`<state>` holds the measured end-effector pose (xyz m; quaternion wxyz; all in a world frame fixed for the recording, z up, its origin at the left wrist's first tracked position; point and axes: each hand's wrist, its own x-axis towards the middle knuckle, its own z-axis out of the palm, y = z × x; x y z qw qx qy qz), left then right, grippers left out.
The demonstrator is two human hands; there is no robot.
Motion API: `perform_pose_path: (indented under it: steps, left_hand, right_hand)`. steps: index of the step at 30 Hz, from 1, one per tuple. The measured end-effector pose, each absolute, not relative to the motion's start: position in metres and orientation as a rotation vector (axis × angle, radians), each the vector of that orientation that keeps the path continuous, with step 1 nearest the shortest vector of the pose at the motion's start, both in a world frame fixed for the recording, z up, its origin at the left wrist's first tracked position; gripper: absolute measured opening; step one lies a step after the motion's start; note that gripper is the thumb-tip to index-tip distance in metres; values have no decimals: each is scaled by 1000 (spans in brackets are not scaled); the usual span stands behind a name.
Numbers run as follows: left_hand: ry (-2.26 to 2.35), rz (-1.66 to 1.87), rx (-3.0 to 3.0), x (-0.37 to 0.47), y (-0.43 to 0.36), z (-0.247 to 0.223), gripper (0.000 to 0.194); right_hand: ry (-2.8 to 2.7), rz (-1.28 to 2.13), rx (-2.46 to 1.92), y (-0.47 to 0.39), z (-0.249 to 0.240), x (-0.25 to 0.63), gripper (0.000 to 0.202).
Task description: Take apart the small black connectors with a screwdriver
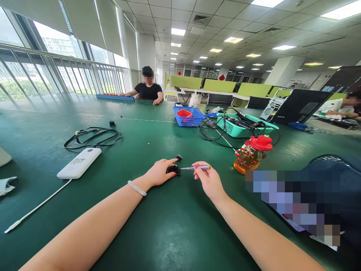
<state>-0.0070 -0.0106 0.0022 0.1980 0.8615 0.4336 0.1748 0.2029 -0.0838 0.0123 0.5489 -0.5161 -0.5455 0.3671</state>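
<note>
On the green table [169,210], my left hand [160,172] is closed on a small black part [175,171], thumb and fingers at its left side and top. What exactly the part is I cannot make out. My right hand [208,181] grips a screwdriver [194,168] with a clear purplish handle, held nearly level. Its thin metal shaft points left, and the tip meets the black part's right side. Just beyond my left fingertips lies another small black piece [179,157] with several pale points on it.
A white power bank [79,163] with cables lies left. To the right stand a red-lidded bottle [251,155] and dark items. Farther back are a blue basket [188,122], a green basket [239,130] with cables and a computer case [299,106]. A person [148,88] sits across the table.
</note>
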Motion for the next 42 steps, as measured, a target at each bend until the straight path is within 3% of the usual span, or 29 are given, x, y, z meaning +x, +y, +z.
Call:
perform_pose_path:
  steps: [11,18,26,42]
  left_hand:
    - [1199,491,2458,-8,-12,2,49]
    - [1215,487,2455,-7,-12,3,47]
    - [1184,511,2485,-8,-9,0,46]
    - [1168,509,2467,-9,-8,-1,45]
  right_hand:
    - [-1364,846,-1246,-83,8,203,47]
    - [-1518,801,-1308,-84,12,205,36]
    - [-2002,445,-1359,-98,22,198,18]
    - [-1920,493,-1391,-101,25,198,22]
